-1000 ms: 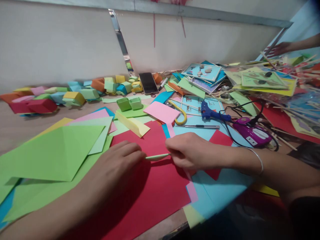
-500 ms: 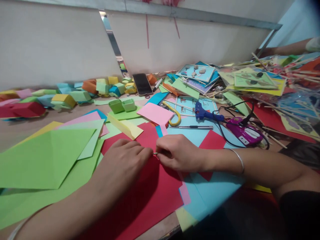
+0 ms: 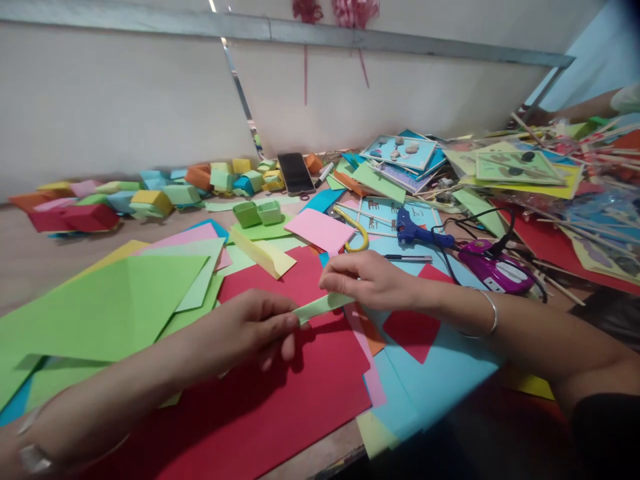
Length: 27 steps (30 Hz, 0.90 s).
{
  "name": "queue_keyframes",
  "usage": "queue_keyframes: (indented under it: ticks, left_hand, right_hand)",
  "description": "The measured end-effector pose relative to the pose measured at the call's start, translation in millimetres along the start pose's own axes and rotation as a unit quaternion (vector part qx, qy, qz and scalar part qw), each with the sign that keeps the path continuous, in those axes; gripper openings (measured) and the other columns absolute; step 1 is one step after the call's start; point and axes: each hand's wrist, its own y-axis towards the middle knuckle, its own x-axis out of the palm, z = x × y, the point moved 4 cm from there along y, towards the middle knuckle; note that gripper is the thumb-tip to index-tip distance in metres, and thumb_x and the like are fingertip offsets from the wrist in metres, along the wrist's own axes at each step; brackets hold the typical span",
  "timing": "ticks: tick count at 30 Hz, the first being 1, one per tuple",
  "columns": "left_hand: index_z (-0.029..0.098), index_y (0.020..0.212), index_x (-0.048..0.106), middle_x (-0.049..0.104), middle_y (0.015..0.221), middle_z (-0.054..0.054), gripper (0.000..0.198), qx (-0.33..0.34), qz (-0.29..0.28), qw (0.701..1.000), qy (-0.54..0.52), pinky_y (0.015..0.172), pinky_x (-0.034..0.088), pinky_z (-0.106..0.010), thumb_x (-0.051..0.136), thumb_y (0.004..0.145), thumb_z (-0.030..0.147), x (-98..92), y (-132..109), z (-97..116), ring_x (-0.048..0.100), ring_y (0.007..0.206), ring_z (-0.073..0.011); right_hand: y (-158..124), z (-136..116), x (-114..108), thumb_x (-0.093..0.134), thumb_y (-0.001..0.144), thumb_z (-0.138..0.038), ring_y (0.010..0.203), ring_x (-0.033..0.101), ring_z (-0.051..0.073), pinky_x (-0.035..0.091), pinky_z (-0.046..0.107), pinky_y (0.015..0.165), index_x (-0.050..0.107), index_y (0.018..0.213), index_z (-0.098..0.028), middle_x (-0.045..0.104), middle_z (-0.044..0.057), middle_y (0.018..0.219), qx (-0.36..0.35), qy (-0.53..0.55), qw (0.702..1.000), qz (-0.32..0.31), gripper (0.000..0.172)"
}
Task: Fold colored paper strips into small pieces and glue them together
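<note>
Strip (image 3: 323, 307) of green paper, L hand (image 3: 250, 327) & R hand (image 3: 373, 280) grips pinching ends, above red sheet (image 3: 280, 400).

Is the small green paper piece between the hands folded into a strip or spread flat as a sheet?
Folded: the green paper strip is narrow and long, pinched at its ends by the left hand and right hand, above the red sheet.

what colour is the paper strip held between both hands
Light green paper strip, seen best in the head view.

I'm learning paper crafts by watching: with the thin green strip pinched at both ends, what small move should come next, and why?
Probably pull it taut and press the fold: the green strip hangs slightly slanted between left hand and right hand, above the red sheet.
</note>
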Motion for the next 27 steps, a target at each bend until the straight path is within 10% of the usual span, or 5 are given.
queue_keyframes:
  ticks: [7,15,22,27]
  left_hand:
    - [0.019,0.06,0.063,0.049,0.04,0.003,0.049,-0.028,0.011,0.994,-0.108,0.046,0.035,-0.022,0.054,0.086,0.059,6.9,4,-2,0.042,0.04,-0.01]
    - [0.017,0.055,0.059,0.049,0.045,0.003,0.044,-0.053,0.039,0.983,-0.172,0.045,0.031,-0.021,0.061,0.084,0.05,5.8,3,-1,0.037,0.042,-0.0076]
    - [0.015,0.078,0.072,0.069,0.067,-0.008,0.052,-0.037,-0.061,0.947,-0.313,0.059,0.05,-0.029,0.048,0.091,0.059,20.9,0,5,0.062,0.057,-0.0162]
    - [0.015,0.062,0.063,0.052,0.047,0.001,0.053,-0.03,-0.068,0.953,-0.294,0.047,0.037,-0.022,0.057,0.086,0.062,28.2,-4,10,0.046,0.043,-0.0088]
  right_hand:
    - [-2,7,7,0.055,0.093,-0.05,0.052,0.054,0.008,0.039,0.021,0.054,0.055,0.072,-0.016,0.06,-0.002,0.06,0.098,0.132,0.985,-0.059,0.041]
    - [0,8,7,0.057,0.088,-0.02,0.041,0.05,0.005,0.038,0.017,0.047,0.054,0.068,-0.017,0.057,-0.006,0.048,0.139,0.186,0.973,-0.003,0.02]
    - [-2,4,7,0.06,0.082,-0.019,0.04,0.042,0.005,0.032,0.018,0.044,0.056,0.065,-0.016,0.051,-0.008,0.044,0.095,0.218,0.971,0.014,0.018]
    - [-6,0,13,0.061,0.079,-0.017,0.039,0.034,0.004,0.025,0.018,0.042,0.056,0.061,-0.015,0.041,-0.01,0.041,0.118,0.242,0.963,-0.01,0.019]
